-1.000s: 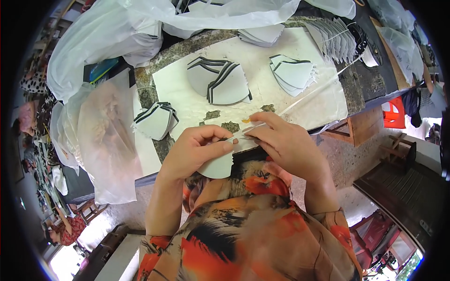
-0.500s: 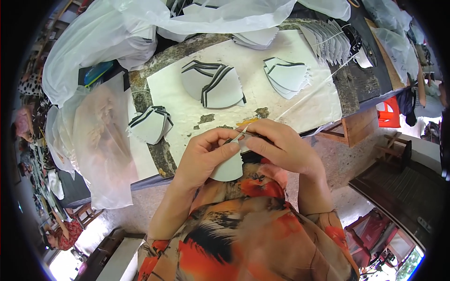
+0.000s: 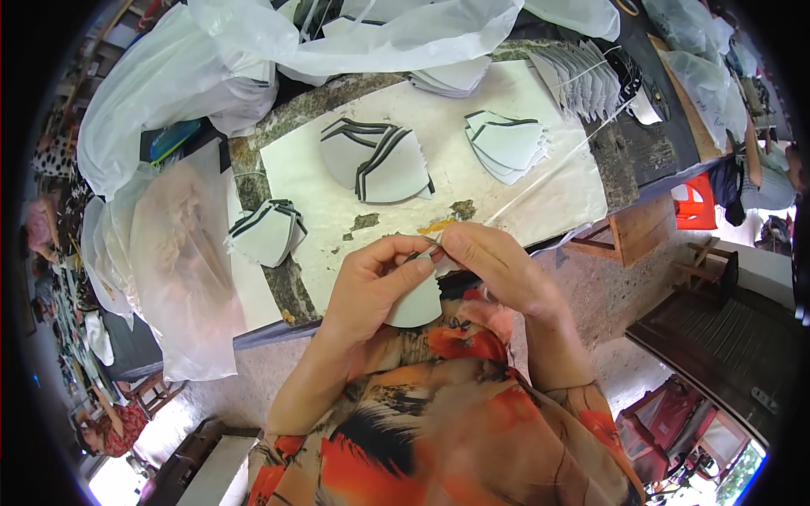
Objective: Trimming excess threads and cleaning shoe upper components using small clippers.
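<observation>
A grey fan-shaped piece point(image 3: 415, 302) is held at the near edge of the table point(image 3: 557, 194), pinched in the closed fingers of the left hand point(image 3: 371, 282). The right hand point(image 3: 494, 261) is closed on a thin strip at the piece's upper edge. Compared with a second ago, both hands have been drawn slightly nearer the body and closer together, fingertips now touching; the edging work appears to be under way. Stacks of like pieces point(image 3: 375, 156) lie further back.
</observation>
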`<state>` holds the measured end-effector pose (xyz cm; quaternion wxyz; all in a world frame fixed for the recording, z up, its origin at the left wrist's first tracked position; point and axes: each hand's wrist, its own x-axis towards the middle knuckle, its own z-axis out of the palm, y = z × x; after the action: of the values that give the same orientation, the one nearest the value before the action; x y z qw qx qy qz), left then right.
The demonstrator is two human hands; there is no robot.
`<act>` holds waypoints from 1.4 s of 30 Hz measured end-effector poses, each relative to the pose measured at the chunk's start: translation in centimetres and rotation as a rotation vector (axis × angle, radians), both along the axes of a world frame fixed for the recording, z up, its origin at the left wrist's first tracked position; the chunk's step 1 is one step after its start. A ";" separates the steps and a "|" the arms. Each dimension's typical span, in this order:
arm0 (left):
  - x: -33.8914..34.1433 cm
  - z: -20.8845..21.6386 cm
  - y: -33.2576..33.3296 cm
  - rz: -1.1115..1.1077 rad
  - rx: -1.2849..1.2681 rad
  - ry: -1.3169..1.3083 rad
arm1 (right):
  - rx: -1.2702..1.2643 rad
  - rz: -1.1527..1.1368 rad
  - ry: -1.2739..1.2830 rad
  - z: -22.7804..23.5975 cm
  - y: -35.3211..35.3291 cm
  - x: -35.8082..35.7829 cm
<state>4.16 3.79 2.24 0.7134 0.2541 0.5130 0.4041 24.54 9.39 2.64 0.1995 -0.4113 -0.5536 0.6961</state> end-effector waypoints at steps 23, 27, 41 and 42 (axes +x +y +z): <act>0.4 1.3 2.1 -0.144 0.136 0.188 | -0.205 -0.136 0.193 -0.7 0.2 1.6; 2.0 1.8 3.0 -0.297 0.334 0.390 | -0.057 -0.134 0.122 0.3 0.2 2.1; -2.3 0.6 7.0 -0.077 0.596 1.043 | -0.022 -0.773 -0.039 -0.6 6.8 4.9; -2.4 0.0 7.3 -0.174 0.771 1.382 | 0.160 -0.792 -0.202 -2.3 7.1 5.3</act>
<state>1.74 11.10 2.25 0.1245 0.7155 0.6416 0.2468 29.79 16.51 0.30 0.4281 -0.6419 -0.4216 0.4765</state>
